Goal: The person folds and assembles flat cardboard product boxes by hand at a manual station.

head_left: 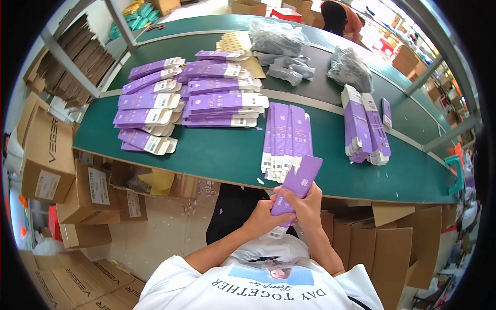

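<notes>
A flat purple carton [304,176] with white end flaps is held between both hands, tilted, just off the near edge of the green table. My left hand [266,216] grips its lower left side, fingers closed. My right hand [308,206] wraps round its right side, with the thumb across its face. Right behind it lies a fanned row of purple cartons [287,129] on the table. Stacks of similar cartons [222,101] stand farther left, beside another group of cartons [150,111]. To the right are two more carton bundles [356,124].
Clear plastic bags with grey contents [279,39] and another such bag [350,67] sit at the back. Brown boxes [46,150] are piled at the left; open boxes [377,248] stand under the table at right. A person in orange [352,23] bends down beyond the table.
</notes>
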Tool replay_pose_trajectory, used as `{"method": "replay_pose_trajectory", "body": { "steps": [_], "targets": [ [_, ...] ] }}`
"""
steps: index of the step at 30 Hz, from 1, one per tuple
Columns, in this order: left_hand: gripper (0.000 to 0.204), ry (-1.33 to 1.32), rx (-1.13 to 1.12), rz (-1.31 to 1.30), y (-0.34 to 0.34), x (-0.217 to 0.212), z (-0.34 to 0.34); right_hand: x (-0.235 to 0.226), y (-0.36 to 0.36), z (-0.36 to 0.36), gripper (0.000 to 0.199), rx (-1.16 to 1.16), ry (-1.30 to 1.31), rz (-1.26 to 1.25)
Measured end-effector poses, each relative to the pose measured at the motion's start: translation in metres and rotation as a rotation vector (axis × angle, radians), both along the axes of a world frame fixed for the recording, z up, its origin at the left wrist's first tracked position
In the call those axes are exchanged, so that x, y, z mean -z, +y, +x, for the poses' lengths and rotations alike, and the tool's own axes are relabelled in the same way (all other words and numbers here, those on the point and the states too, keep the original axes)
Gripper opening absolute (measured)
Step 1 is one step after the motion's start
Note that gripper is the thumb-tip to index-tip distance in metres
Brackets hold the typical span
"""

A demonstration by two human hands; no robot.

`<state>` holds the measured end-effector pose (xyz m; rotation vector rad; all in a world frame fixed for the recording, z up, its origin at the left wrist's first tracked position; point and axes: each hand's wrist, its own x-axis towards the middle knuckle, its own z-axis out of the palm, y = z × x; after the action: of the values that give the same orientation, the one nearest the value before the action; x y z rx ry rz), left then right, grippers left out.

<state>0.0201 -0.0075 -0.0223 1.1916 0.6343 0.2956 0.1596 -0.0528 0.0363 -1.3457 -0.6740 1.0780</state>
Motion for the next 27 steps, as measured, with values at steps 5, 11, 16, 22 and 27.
{"method": "replay_pose_trajectory", "body": {
  "steps": [5, 11, 16, 22, 27],
  "targets": [
    [0.032, -0.127, 0.149, -0.163, 0.010, 0.011, -0.013, -0.003, 0.001, 0.008, 0.033, 0.040, 0.120, 0.021],
    [0.028, -0.027, 0.094, -0.125, -0.001, 0.009, -0.025, 0.035, 0.001, 0.007, 0.028, -0.088, 0.039, 0.226],
    [0.024, -0.018, 0.099, -0.190, -0.008, -0.003, -0.045, 0.028, -0.004, 0.016, 0.021, -0.117, -0.204, -0.075],
    [0.020, -0.243, -0.594, 0.051, 0.010, -0.012, -0.025, 0.042, -0.010, -0.007, 0.022, -0.174, -0.132, -0.076],
    [0.020, -0.093, -0.352, 0.262, 0.027, -0.021, -0.033, 0.044, -0.016, -0.012, 0.025, -0.245, -0.194, -0.061]
  ]
}}
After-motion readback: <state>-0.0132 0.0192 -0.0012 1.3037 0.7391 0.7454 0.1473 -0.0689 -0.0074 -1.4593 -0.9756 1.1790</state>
